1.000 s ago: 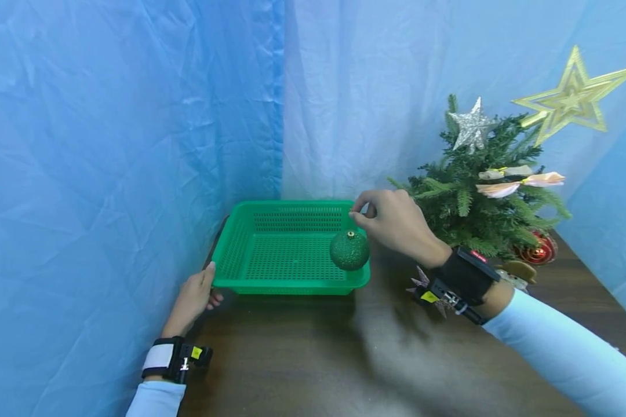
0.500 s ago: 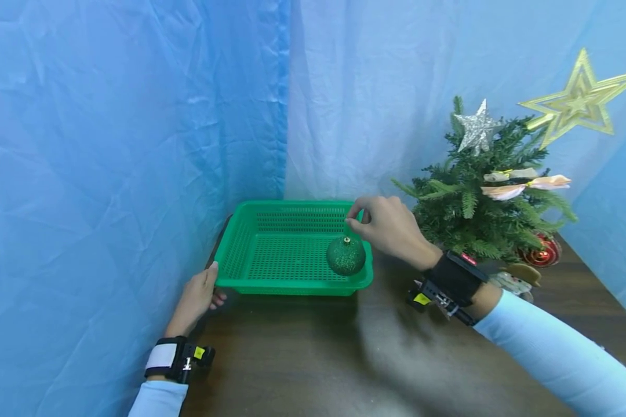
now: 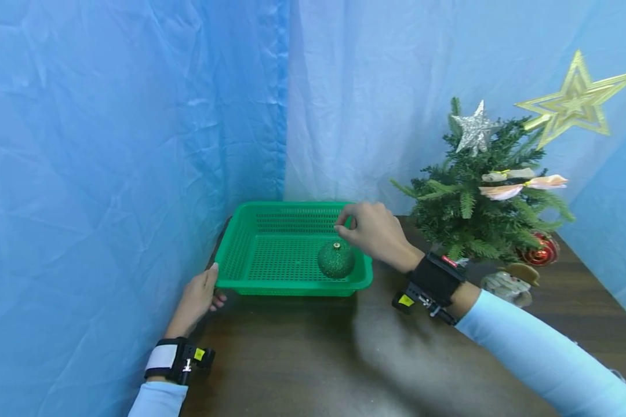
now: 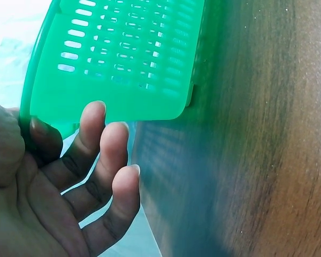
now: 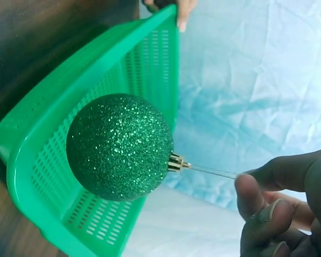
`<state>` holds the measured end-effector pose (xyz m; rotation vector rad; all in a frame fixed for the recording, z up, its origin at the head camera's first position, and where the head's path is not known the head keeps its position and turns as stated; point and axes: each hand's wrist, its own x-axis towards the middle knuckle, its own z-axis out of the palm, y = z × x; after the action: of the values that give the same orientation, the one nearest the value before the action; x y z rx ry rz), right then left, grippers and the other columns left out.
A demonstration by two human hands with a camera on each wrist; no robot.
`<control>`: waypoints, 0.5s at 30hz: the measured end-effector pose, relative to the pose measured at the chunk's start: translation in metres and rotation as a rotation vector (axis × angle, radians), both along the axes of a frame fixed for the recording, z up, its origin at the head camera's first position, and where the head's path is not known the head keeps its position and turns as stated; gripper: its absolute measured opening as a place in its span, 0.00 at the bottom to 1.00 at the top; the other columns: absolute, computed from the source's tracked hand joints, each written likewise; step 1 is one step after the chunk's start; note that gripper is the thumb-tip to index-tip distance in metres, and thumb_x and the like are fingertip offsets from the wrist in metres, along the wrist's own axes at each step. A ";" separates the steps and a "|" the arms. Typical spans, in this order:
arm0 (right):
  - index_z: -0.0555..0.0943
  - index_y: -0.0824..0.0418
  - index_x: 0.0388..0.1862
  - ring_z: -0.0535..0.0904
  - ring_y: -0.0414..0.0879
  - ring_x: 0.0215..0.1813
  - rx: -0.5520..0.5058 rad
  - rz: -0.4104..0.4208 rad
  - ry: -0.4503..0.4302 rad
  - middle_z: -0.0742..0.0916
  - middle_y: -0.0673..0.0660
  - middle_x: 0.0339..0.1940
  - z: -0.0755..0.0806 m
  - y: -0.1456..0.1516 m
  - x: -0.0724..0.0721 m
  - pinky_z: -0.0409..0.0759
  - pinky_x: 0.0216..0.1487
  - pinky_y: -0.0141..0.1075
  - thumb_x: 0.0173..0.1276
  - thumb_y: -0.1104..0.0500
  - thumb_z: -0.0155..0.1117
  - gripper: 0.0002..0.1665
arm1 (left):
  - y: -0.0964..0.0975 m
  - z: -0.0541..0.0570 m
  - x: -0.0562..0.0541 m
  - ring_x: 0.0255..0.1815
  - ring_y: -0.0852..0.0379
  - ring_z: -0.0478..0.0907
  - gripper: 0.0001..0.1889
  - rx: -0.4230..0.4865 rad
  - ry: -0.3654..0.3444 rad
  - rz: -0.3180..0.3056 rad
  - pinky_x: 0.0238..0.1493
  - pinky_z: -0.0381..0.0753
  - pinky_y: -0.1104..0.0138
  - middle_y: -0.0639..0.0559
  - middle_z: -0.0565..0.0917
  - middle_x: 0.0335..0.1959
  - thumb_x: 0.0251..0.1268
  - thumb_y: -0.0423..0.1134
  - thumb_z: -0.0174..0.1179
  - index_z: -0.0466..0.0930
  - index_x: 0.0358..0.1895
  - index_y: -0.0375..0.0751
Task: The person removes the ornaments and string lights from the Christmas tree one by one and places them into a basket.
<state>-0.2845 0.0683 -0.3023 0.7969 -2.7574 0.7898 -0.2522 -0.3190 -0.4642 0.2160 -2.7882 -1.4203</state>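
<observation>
A glittery green Christmas bauble (image 3: 336, 260) with a gold cap hangs over the right part of a green plastic basket (image 3: 292, 285). My right hand (image 3: 378, 234) pinches its thin string between thumb and forefinger, as the right wrist view shows, with the bauble (image 5: 120, 147) dangling from it. At the basket's near left corner, my left hand (image 3: 195, 298) holds the rim between thumb and forefinger. In the left wrist view, the other fingers of the left hand (image 4: 69, 182) are bent loosely beside the basket's perforated wall (image 4: 123, 53).
On the right stands a small Christmas tree (image 3: 464, 202) with a silver star (image 3: 475, 128), a gold star (image 3: 574, 103), ribbon bows (image 3: 521, 186) and a red bauble (image 3: 542, 250). A small figure with a brown hat (image 3: 508, 284) sits before it on the dark wooden table (image 3: 292, 359).
My right hand has moved left and slightly down with the green bauble, bringing it further over the basket. The left hand keeps its hold on the rim.
</observation>
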 end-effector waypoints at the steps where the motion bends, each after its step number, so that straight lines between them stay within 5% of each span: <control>1: 0.88 0.55 0.44 0.72 0.44 0.18 0.000 0.000 -0.001 0.82 0.48 0.22 -0.001 -0.001 0.000 0.64 0.20 0.38 0.76 0.57 0.65 0.06 | 0.000 0.000 0.000 0.26 0.52 0.80 0.36 0.002 0.001 -0.002 0.28 0.81 0.61 0.42 0.82 0.29 0.85 0.62 0.30 0.75 0.55 0.30; 15: 0.88 0.55 0.44 0.72 0.43 0.19 -0.009 0.020 0.021 0.83 0.47 0.22 -0.012 -0.010 -0.004 0.61 0.20 0.37 0.76 0.58 0.65 0.06 | 0.001 0.001 0.000 0.25 0.52 0.80 0.35 0.002 0.009 0.001 0.27 0.80 0.62 0.42 0.82 0.28 0.86 0.59 0.30 0.75 0.55 0.29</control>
<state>-0.2883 0.0579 -0.3139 0.8270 -2.7298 0.7926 -0.2518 -0.3177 -0.4629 0.2102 -2.7799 -1.4201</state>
